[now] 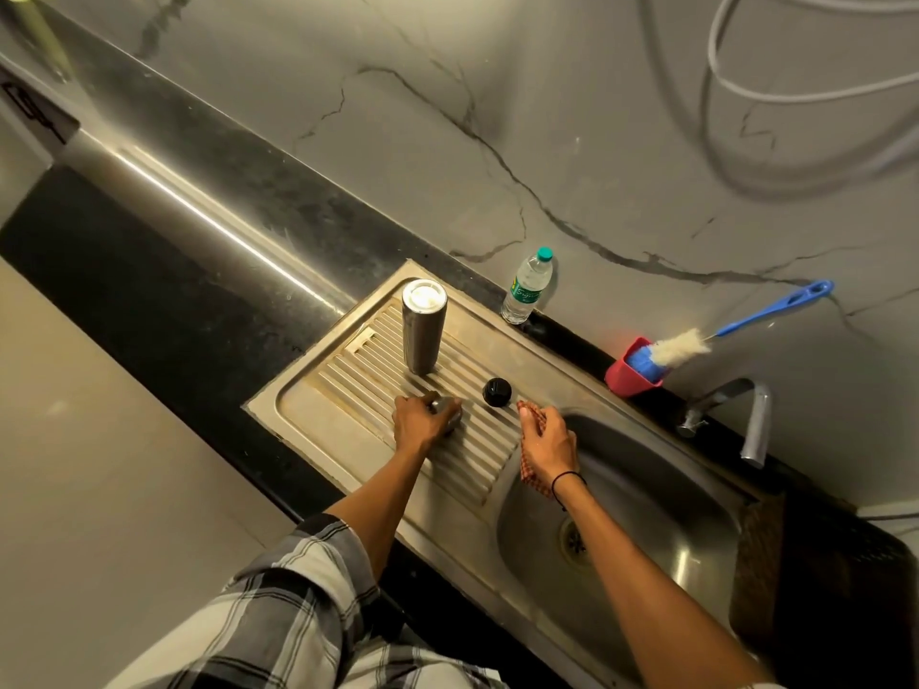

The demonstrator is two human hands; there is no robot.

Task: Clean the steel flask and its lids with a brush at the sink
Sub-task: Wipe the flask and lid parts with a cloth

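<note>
The steel flask (423, 326) stands upside down on the ribbed drainboard (348, 375). Just in front of it, my left hand (417, 424) grips a steel lid (449, 409) that rests on the ribs. A black round lid (497, 391) sits to the right of that, free of either hand. My right hand (547, 442) holds a checked red-brown cloth (529, 469) at the drainboard's edge beside the sink basin (646, 519). The blue-handled bottle brush (682, 346) leans out of a red holder (630, 374) at the back, away from both hands.
A plastic water bottle (527, 286) with a green cap stands on the black counter behind the drainboard. The tap (746, 415) arches over the basin's far side. The marble wall rises behind, with grey hoses (776, 92) at upper right. Floor lies to the left.
</note>
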